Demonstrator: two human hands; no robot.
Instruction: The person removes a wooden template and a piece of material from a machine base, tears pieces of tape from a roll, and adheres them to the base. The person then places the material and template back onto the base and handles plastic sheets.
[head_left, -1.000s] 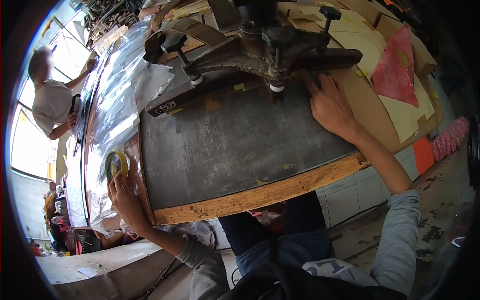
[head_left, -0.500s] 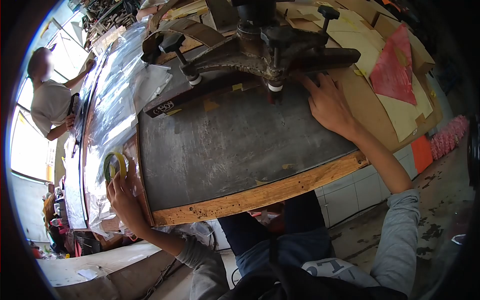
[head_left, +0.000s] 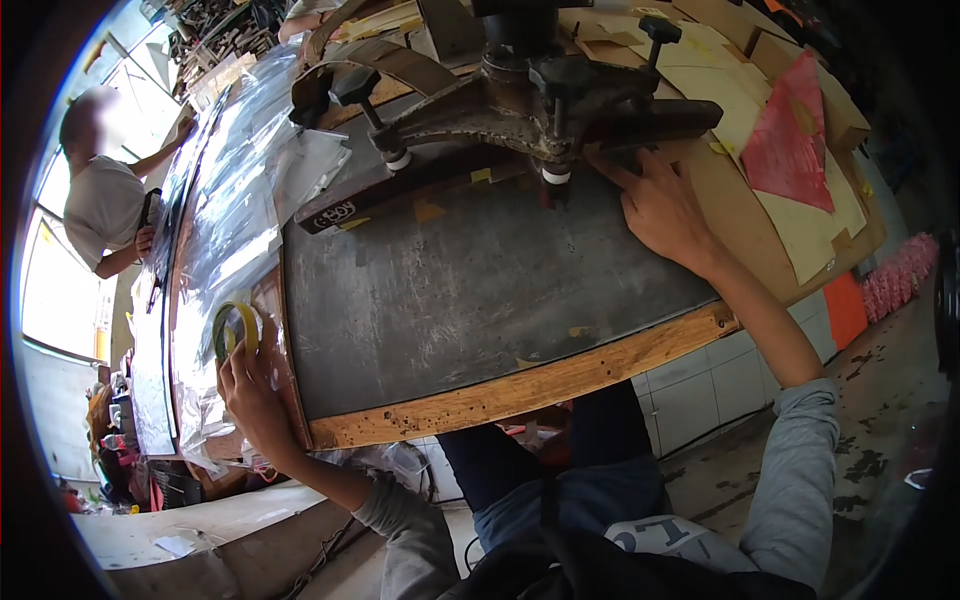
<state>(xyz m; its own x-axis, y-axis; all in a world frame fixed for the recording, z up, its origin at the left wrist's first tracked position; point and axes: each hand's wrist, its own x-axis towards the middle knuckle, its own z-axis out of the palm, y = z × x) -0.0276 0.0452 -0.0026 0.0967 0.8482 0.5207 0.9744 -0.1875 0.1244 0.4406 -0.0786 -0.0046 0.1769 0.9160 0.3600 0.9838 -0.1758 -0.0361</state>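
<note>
My left hand grips the near edge of a roll of yellow tape at the left of the dark work surface. That surface has a wooden front edge. Over its far part stands a dark metal press frame with black knobs and a long bar marked with white writing. My right hand is by the right part of this bar, fingers apart and pointing to its underside; the fingertips are partly in shadow.
Clear plastic sheets cover the left side. Cardboard and a red sheet lie at the right. A person stands at the far left. A pink fluffy thing is at the right edge.
The view has shifted very slightly. Both hands keep nearly the same places. The person at the far left has turned the head a little.
</note>
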